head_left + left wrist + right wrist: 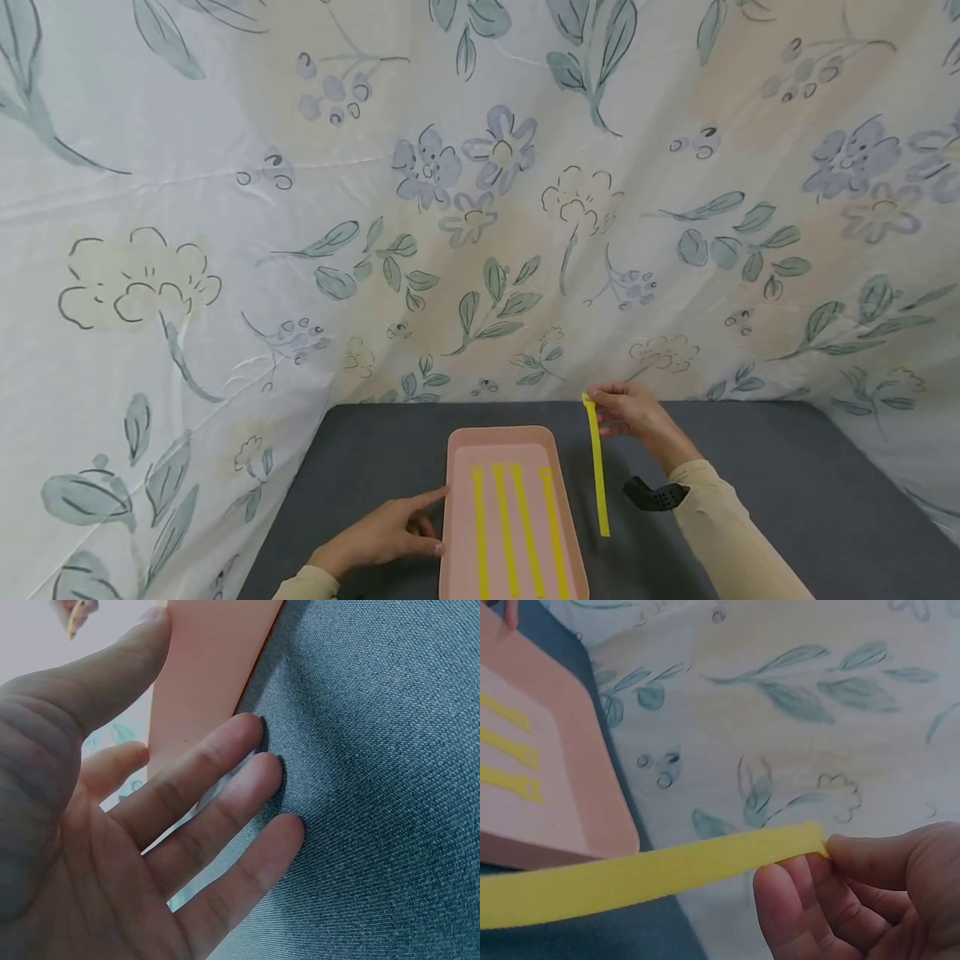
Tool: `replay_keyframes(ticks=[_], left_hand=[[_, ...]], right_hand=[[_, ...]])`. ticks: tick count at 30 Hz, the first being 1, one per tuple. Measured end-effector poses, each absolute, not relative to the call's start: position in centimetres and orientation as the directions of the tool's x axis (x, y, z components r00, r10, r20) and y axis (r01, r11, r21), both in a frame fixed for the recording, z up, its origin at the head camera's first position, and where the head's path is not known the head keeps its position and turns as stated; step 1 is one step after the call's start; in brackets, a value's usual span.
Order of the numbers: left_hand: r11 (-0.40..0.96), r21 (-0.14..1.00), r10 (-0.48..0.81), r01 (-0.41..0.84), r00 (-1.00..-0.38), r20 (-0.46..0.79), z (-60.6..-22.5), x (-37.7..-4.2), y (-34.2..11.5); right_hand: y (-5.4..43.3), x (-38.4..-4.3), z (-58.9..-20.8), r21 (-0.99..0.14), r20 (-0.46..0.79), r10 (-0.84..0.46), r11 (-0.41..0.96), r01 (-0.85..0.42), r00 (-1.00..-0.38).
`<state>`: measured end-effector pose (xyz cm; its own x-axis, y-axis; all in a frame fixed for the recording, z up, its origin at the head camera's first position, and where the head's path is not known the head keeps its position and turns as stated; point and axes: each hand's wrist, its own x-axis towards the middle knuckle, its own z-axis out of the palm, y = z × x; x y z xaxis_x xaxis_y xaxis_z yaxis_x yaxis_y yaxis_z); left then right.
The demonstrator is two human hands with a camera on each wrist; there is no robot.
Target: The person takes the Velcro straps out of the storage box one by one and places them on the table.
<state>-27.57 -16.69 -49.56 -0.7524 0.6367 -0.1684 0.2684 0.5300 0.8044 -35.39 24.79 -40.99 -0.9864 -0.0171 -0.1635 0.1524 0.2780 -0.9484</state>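
Observation:
A yellow hook-and-loop cable tie [597, 462] hangs lengthwise from my right hand [641, 421], to the right of the tray. Thumb and fingers pinch it at its wider head end; the right wrist view shows the strap [630, 883] stretching away from the fingertips. Inside the pink tray [498, 440] lie several similar yellow ties [507, 533], side by side along its length. My left hand [382, 531] is at the tray's left side, index finger and thumb at the rim. Its other fingers [247, 859] are loosely extended near the dark cloth, holding nothing.
Dark grey fabric [375, 458] covers the tabletop under the tray. Behind and around it hangs a white curtain [480, 317] with printed flowers and leaves. A black wrist camera [656, 493] sits on the right wrist.

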Motion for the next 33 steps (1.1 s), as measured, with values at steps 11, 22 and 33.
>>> replay_keyframes(ticks=[11,22,33], left_hand=[[0.521,0.809,0.647,0.273,-0.745,-0.165,-50.0,-27.7,-16.8],[0.522,0.818,0.614,0.244,-0.772,-0.162,-51.2,-28.0,-16.8],[0.515,0.811,0.639,0.277,-0.755,-0.148,-50.6,-28.0,-17.2]], right_hand=[[25.3,-36.3,-43.8,-0.924,-0.186,-0.005,0.342,0.173,-0.983],[24.9,-36.3,-46.1,-0.906,-0.199,0.012,0.378,0.189,-0.980],[24.2,-36.3,-48.0,-0.890,-0.234,0.058,0.388,0.237,-0.971]])
